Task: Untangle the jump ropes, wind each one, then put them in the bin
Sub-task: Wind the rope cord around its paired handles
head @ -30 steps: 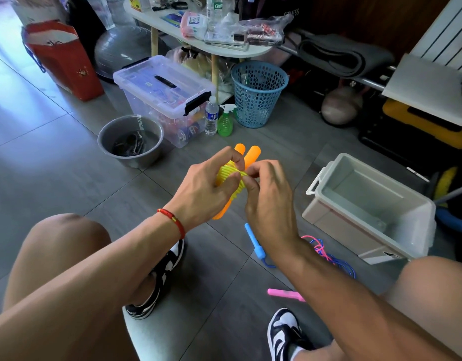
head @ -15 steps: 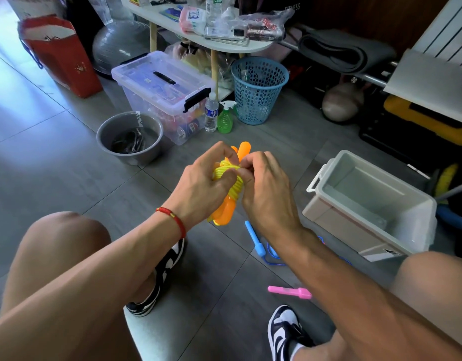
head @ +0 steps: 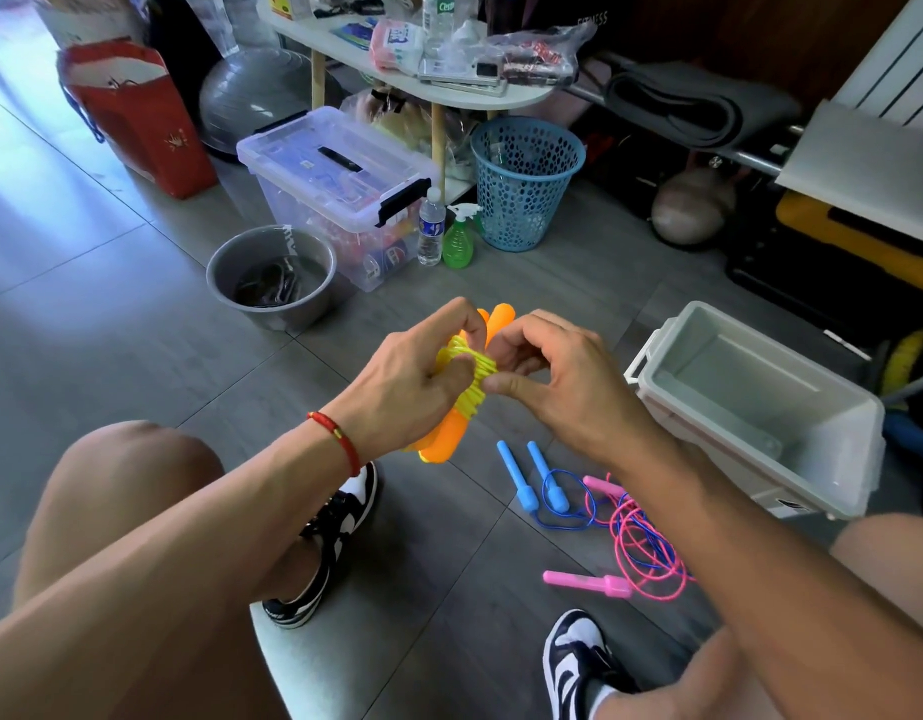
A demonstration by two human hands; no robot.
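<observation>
An orange-handled jump rope [head: 451, 439] has its yellow cord [head: 475, 379] wound round both handles. My left hand [head: 412, 379] grips this bundle at mid-frame. My right hand [head: 547, 376] pinches the yellow cord at the bundle's right side. On the floor below lie a blue jump rope [head: 526, 485] and a pink jump rope [head: 586, 584], their cords tangled together. The grey bin [head: 833, 459] stands open on the floor to the right with nothing in it.
A grey bucket [head: 272, 280], a clear lidded box [head: 339, 184], a water bottle [head: 430, 228], a green spray bottle [head: 458, 241] and a blue mesh basket [head: 526, 184] stand beyond. A cluttered white table [head: 397, 80] and a red bag [head: 142, 116] are further back. My knees and shoes frame the floor.
My hands stayed on the orange bundle while my right fingers shifted on the yellow cord. The view shifted, so the blue and pink ropes on the floor show more fully.
</observation>
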